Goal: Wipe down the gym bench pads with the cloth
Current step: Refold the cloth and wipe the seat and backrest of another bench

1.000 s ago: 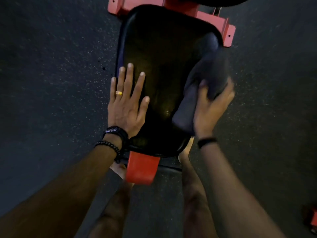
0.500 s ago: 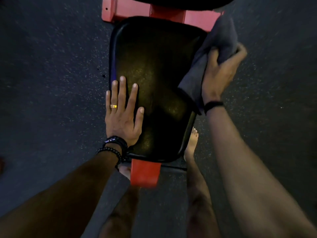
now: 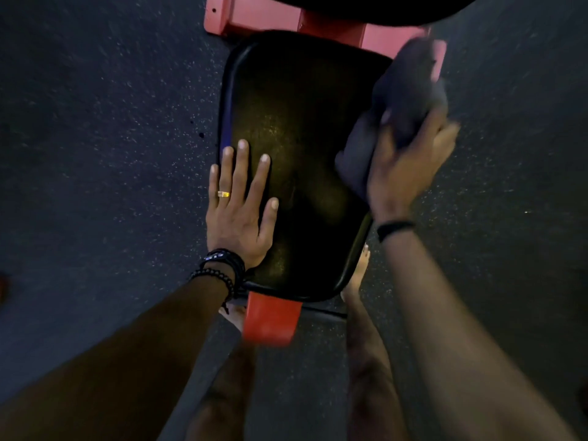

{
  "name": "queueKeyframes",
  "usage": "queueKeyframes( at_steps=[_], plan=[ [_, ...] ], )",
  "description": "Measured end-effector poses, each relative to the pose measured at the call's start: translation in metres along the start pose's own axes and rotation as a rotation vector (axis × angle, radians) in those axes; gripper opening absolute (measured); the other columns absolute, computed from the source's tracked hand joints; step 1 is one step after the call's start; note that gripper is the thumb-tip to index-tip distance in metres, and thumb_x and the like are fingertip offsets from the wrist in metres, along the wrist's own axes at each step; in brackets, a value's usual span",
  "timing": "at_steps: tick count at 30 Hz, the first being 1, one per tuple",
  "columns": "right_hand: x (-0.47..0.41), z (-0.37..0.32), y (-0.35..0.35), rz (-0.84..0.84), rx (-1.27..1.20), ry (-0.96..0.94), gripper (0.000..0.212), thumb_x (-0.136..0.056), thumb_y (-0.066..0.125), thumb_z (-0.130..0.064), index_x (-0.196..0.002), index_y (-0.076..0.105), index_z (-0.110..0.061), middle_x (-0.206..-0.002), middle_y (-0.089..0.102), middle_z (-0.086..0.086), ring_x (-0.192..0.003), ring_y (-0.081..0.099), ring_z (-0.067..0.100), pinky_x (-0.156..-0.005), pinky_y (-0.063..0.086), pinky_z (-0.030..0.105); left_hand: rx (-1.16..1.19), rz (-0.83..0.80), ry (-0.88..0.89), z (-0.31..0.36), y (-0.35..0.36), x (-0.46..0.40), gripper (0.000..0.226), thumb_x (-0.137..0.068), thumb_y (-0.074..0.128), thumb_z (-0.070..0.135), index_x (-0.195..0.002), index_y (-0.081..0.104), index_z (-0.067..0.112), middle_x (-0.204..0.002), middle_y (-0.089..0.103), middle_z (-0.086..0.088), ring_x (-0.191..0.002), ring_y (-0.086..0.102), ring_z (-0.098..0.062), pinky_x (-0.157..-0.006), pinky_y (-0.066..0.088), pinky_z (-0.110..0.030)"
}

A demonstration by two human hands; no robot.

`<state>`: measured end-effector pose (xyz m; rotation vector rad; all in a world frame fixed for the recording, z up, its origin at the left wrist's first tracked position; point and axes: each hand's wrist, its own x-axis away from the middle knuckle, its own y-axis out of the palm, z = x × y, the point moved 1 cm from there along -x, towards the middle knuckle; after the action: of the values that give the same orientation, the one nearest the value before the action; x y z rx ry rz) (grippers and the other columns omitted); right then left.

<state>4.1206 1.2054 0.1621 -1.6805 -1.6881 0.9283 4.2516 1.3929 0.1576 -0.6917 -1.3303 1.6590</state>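
A black bench seat pad [image 3: 305, 128] lies below me, mounted on a red frame [image 3: 331, 30]. My left hand [image 3: 241, 211] rests flat on the pad's near left part, fingers straight and spread, a gold ring on one finger. My right hand [image 3: 404, 167] grips a dark grey cloth [image 3: 404, 90] against the pad's right edge; hand and cloth are blurred. The cloth covers the pad's far right corner and part of the frame.
A second black pad [image 3: 350, 7] begins at the top edge. A red frame foot [image 3: 270, 319] sticks out under the pad's near end. My bare feet [image 3: 359, 268] stand on the dark speckled rubber floor [image 3: 111, 138] either side of it.
My right hand swept the cloth from the pad's near right edge up to the far right corner, then came back a little toward me. My left hand stayed flat on the pad.
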Motion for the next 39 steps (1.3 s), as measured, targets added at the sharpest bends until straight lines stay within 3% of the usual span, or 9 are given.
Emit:
queueKeyframes(
  at_steps=[6, 13, 18, 22, 26, 31, 32, 36, 39],
  plan=[
    [0.182, 0.047, -0.076, -0.390, 0.041, -0.060, 0.048, -0.080, 0.056, -0.037, -0.123, 0.045, -0.019, -0.121, 0.039, 0.009, -0.105, 0.044, 0.032, -0.081, 0.048, 0.050, 0.000, -0.019, 0.006, 0.000, -0.002, -0.003, 0.061, -0.099, 0.030, 0.040, -0.155, 0.024, 0.015, -0.163, 0.010, -0.014, -0.152, 0.004, -0.030, -0.123, 0.004, -0.048],
    [-0.003, -0.026, 0.000, 0.009, 0.262, -0.041, 0.050, -0.086, 0.060, -0.051, -0.124, 0.056, -0.019, -0.123, 0.050, 0.017, -0.110, 0.046, 0.034, -0.087, 0.041, 0.046, 0.015, -0.015, 0.018, -0.001, -0.001, -0.006, 0.060, -0.100, 0.027, 0.040, -0.155, 0.022, 0.016, -0.164, 0.009, -0.012, -0.152, 0.003, -0.029, -0.123, 0.002, -0.047],
    [-0.009, -0.066, 0.021, -0.026, 0.453, -0.050, 0.043, -0.080, 0.060, -0.049, -0.115, 0.057, -0.026, -0.121, 0.051, 0.012, -0.112, 0.046, 0.035, -0.085, 0.036, 0.048, 0.212, 0.138, -0.025, -0.002, -0.004, 0.000, 0.065, -0.097, 0.032, 0.041, -0.153, 0.026, 0.008, -0.161, 0.011, -0.022, -0.151, 0.010, -0.033, -0.121, 0.007, -0.053],
    [0.103, -0.088, 0.016, -0.386, 0.408, -0.610, 0.038, -0.079, 0.056, -0.037, -0.117, 0.057, -0.030, -0.112, 0.054, 0.007, -0.103, 0.046, 0.031, -0.078, 0.035, 0.047, 0.515, 0.503, -0.316, -0.005, -0.020, 0.012, 0.070, -0.092, 0.040, 0.037, -0.148, 0.029, -0.005, -0.157, 0.019, -0.028, -0.149, 0.017, -0.033, -0.119, 0.010, -0.060],
    [0.140, -0.050, -0.013, -0.693, 0.320, -1.176, 0.044, -0.077, 0.058, -0.038, -0.119, 0.060, -0.025, -0.110, 0.059, 0.007, -0.095, 0.046, 0.029, -0.075, 0.034, 0.044, 0.574, 0.496, -0.385, -0.020, -0.032, 0.062, 0.070, -0.094, 0.041, 0.036, -0.149, 0.026, -0.005, -0.159, 0.022, -0.021, -0.149, 0.020, -0.028, -0.119, 0.010, -0.059],
    [0.086, -0.041, -0.015, -0.256, 0.529, -0.128, 0.041, -0.084, 0.053, -0.045, -0.121, 0.056, -0.026, -0.116, 0.052, 0.012, -0.112, 0.046, 0.037, -0.085, 0.040, 0.051, 0.544, 0.371, -0.437, -0.045, -0.027, 0.100, 0.067, -0.096, 0.039, 0.039, -0.152, 0.025, 0.004, -0.161, 0.024, -0.010, -0.149, 0.022, -0.020, -0.122, 0.006, -0.053],
    [0.110, -0.050, -0.015, -0.277, 0.577, -0.146, 0.043, -0.084, 0.048, -0.045, -0.122, 0.055, -0.026, -0.115, 0.051, 0.012, -0.110, 0.046, 0.036, -0.084, 0.039, 0.050, 0.553, 0.356, -0.457, -0.044, -0.025, 0.103, 0.067, -0.097, 0.039, 0.039, -0.152, 0.025, 0.006, -0.161, 0.025, -0.008, -0.149, 0.022, -0.019, -0.122, 0.006, -0.052],
    [0.148, -0.029, -0.037, -0.778, 0.482, -1.117, 0.052, -0.074, 0.050, -0.045, -0.123, 0.052, -0.027, -0.103, 0.053, 0.007, -0.094, 0.050, 0.031, -0.071, 0.042, 0.046, 0.618, 0.258, -0.478, -0.045, -0.033, 0.112, 0.064, -0.099, 0.035, 0.046, -0.154, 0.025, 0.016, -0.161, 0.025, 0.000, -0.148, 0.022, -0.009, -0.123, 0.005, -0.045],
    [0.102, 0.000, -0.055, -0.654, 0.535, -1.040, 0.047, -0.078, 0.062, -0.036, -0.123, 0.054, -0.024, -0.097, 0.055, 0.011, -0.094, 0.052, 0.035, -0.073, 0.048, 0.049, 0.632, 0.155, -0.486, -0.061, -0.054, 0.135, 0.065, -0.097, 0.032, 0.054, -0.153, 0.028, 0.023, -0.160, 0.027, 0.003, -0.147, 0.023, -0.006, -0.124, 0.003, -0.037]
  ],
)
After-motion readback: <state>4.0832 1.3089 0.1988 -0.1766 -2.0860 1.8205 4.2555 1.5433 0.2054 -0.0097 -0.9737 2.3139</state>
